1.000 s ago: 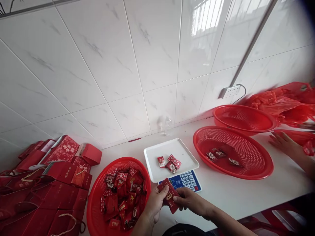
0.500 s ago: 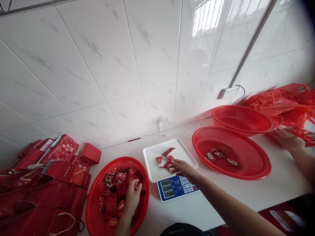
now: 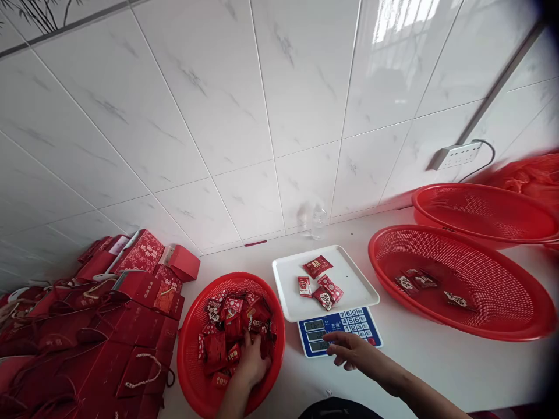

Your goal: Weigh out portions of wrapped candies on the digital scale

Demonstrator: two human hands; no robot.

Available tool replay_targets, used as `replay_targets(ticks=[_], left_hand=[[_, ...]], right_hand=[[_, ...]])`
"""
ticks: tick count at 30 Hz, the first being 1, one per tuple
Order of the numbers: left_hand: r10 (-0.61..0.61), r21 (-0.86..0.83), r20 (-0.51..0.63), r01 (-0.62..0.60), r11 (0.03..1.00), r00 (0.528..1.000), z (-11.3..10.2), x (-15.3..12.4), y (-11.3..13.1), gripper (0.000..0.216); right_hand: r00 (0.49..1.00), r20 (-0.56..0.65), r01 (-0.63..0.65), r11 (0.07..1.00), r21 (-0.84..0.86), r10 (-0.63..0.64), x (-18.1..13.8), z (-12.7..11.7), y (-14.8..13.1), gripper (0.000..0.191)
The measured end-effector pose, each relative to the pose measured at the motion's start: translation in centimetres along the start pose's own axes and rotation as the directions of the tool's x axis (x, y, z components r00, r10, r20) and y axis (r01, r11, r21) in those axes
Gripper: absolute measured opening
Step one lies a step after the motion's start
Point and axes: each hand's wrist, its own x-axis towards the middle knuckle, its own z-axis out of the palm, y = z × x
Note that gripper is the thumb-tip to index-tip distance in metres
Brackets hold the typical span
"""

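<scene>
My left hand (image 3: 254, 362) reaches down into a red plastic basket (image 3: 191, 381) filled with small red packets (image 3: 215, 348). Its fingers are apart among the packets, and their tips are partly hidden. Over the lower edge of the blue keypad panel of a digital scale (image 3: 312, 349) is my right hand (image 3: 349, 351), open with fingers stretched out and nothing in them. Several red packets (image 3: 318, 266) lie on the scale's white tray (image 3: 286, 273).
At the right stands a wide red basket (image 3: 502, 308) with a few packets in it, another red basket (image 3: 489, 201) behind. Red gift boxes (image 3: 144, 326) with rope handles crowd the left. A clear plastic object (image 3: 319, 221) and a power strip (image 3: 458, 156) are by the tiled wall.
My right hand has drawn back from the packets on the tray toward the keypad. My left hand has lowered deeper into the basket. The view has shifted left; the other person's hand is out of sight.
</scene>
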Motion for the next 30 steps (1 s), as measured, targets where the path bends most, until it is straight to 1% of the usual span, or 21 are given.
replay_targets(ticks=[3, 5, 8, 10, 12, 16, 19, 20, 23, 26, 30], left_hand=[[0.048, -0.033, 0.012, -0.048, 0.998, 0.999, 0.0, 0.1, -0.1, 0.066], [0.088, -0.06, -0.005, -0.088, 0.994, 0.996, -0.2, 0.0, -0.3, 0.053], [0.147, -0.09, -0.079, -0.154, 0.984, 0.986, -0.9, -0.2, -1.0, 0.025], [0.145, -0.098, -0.119, -0.157, 0.983, 0.982, -1.3, -0.2, -1.5, 0.019], [0.113, -0.105, -0.14, -0.128, 0.986, 0.984, -1.4, -0.1, -2.1, 0.025], [0.012, -0.132, -0.177, -0.036, 0.991, 0.984, -0.9, 0.3, -2.8, 0.054], [-0.056, -0.164, -0.153, 0.03, 0.986, 0.987, -0.5, 0.7, -2.7, 0.065], [-0.054, -0.173, -0.129, 0.031, 0.984, 0.99, -0.5, 0.9, -2.7, 0.069], [0.011, -0.202, -0.074, -0.026, 0.979, 0.997, -0.6, 1.5, -2.7, 0.079], [0.039, -0.188, -0.057, -0.049, 0.981, 0.998, -0.7, 1.9, -2.7, 0.081], [-0.036, -0.117, -0.092, 0.025, 0.993, 0.995, -0.7, 2.1, -2.4, 0.066]], right_hand=[[1.0, 0.012, 0.015, 1.0, 0.005, -0.015, -0.2, 0.3, -0.1, 0.043], [1.0, 0.016, 0.013, 1.0, 0.006, -0.013, -0.4, 0.4, -0.2, 0.044], [1.0, 0.011, 0.013, 1.0, -0.003, -0.013, -0.8, 0.4, -0.4, 0.046], [1.0, 0.014, 0.012, 1.0, -0.011, -0.012, -1.1, 0.3, -0.5, 0.047], [1.0, 0.017, 0.01, 1.0, -0.017, -0.01, -1.5, 0.2, -0.4, 0.046], [1.0, -0.006, 0.017, 1.0, -0.011, -0.017, -1.6, 0.0, 0.2, 0.042], [1.0, -0.016, 0.019, 1.0, 0.006, -0.019, -1.5, -0.1, 1.0, 0.043], [1.0, -0.016, 0.019, 1.0, 0.012, -0.018, -1.4, -0.1, 1.2, 0.044], [0.999, -0.021, 0.026, 0.999, 0.019, -0.026, -1.4, -0.1, 1.5, 0.044], [0.999, -0.034, 0.037, 0.999, 0.014, -0.036, -1.4, -0.1, 1.4, 0.041], [0.999, -0.038, 0.037, 0.999, 0.014, -0.036, -1.6, -0.3, 1.2, 0.038]])
